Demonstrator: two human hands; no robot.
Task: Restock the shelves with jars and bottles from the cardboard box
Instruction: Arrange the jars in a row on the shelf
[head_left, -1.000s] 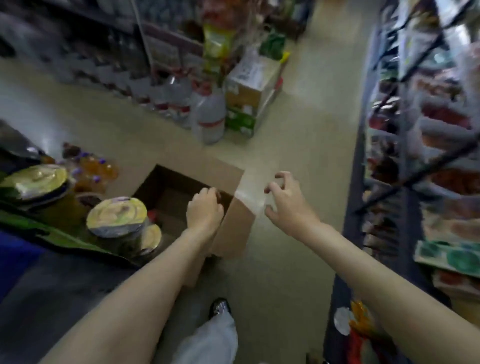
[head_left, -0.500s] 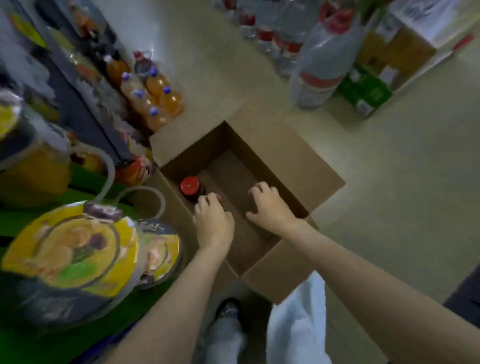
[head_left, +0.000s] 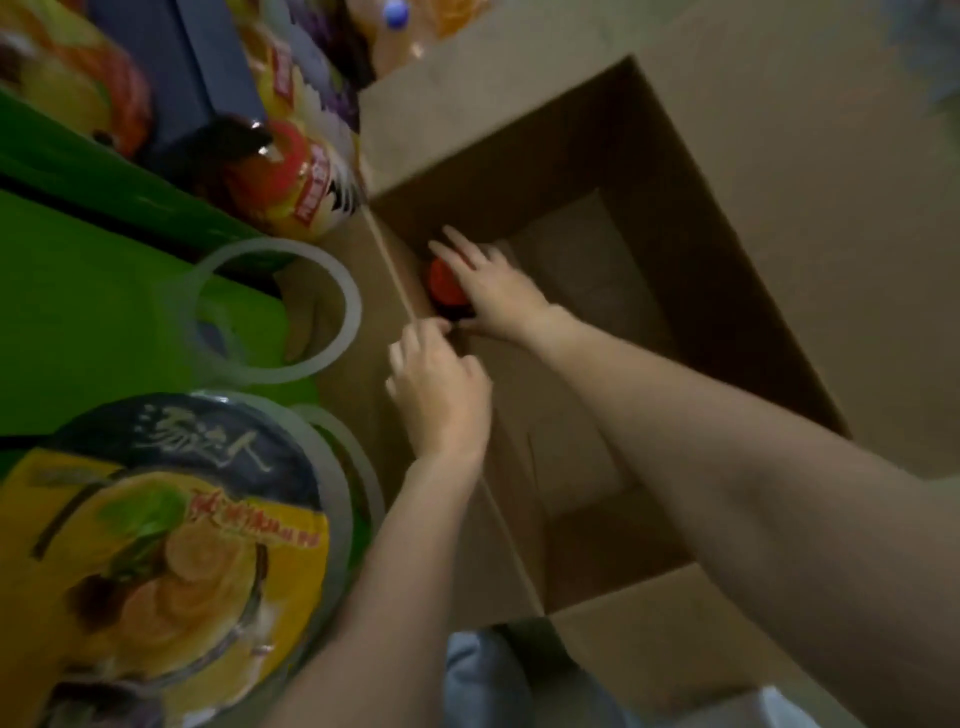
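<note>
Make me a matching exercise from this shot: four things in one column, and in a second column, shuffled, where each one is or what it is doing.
Things
1. red-capped bottle
2. right hand
3. left hand
4. noodle bowl

Places or states
A. at the left wall of the cardboard box, fingers curled
B. on the green shelf, yellow lid up
C. standing in the box's far left corner
D. reaching into the box, fingers over the red cap

Pairs: 1-C, 2-D, 3-A, 4-B

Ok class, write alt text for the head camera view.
Both hands reach into an open cardboard box on the floor: the right hand rests on a red-capped jar, the left hand is at the box's edge. Noodle bowls sit left.
</note>
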